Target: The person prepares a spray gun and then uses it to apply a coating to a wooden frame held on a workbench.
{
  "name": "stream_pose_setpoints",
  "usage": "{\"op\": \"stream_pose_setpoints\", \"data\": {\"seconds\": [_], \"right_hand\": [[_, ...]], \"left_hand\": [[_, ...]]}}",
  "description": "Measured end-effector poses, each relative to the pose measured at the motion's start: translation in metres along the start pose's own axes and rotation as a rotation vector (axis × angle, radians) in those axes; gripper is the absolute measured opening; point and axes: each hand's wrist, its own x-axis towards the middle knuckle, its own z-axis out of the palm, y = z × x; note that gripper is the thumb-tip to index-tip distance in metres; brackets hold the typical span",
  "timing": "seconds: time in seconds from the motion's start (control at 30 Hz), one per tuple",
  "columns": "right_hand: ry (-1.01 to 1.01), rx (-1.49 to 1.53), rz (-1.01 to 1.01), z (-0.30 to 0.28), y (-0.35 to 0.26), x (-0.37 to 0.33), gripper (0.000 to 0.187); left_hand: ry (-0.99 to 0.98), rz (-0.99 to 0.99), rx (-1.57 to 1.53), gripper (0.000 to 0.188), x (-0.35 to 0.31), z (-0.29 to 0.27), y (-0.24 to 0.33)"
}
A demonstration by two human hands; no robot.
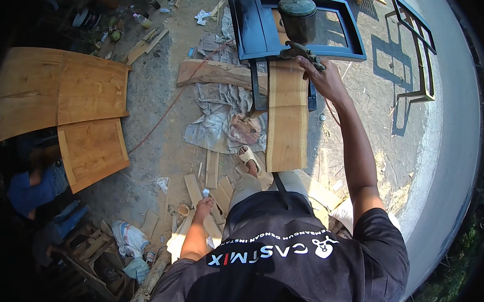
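My right hand (pixel 323 77) is wrapped round the handle of a spray gun (pixel 302 54), which carries a dark, stained cup (pixel 297 20) with a greenish lid on top. The gun hangs over the near edge of a black-painted wooden frame (pixel 254 28), glossy in places. Between that frame and my body a long pale wooden plank (pixel 287 120) with darker edges lies lengthwise. My left hand (pixel 205 205) hangs low at my left side above wood offcuts, its fingers curled closed. Whatever they may hold is too small to make out.
Large wooden panels (pixel 92 91) stand at the left, with a person in blue (pixel 32 189) beside them. A thin red hose (pixel 167 111) crosses the ground. Crumpled sheets (pixel 207 127) and offcuts (pixel 212 168) lie around my feet. Another black frame (pixel 422 62) stands by the road.
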Motion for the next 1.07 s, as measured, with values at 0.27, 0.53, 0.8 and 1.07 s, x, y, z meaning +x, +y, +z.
{"op": "stream_pose_setpoints", "data": {"seconds": [0.27, 0.53, 0.8, 1.07], "right_hand": [[0.253, -0.04, -0.219, 0.029, -0.009, 0.126, 0.063], [0.358, -0.219, -0.295, 0.016, -0.002, 0.195, 0.064], [0.204, -0.084, -0.11, -0.002, 0.016, 0.098, 0.057], [0.113, 0.091, 0.031, -0.011, 0.031, -0.016, 0.047]], "left_hand": [[0.028, -0.005, -0.036, 0.023, -0.007, 0.006, 0.004], [-0.007, -0.054, -0.117, 0.022, -0.034, 0.012, -0.009], [-0.022, -0.102, -0.024, 0.023, -0.033, 0.007, 0.005], [-0.036, 0.013, 0.045, 0.024, -0.004, -0.018, 0.019]]}}
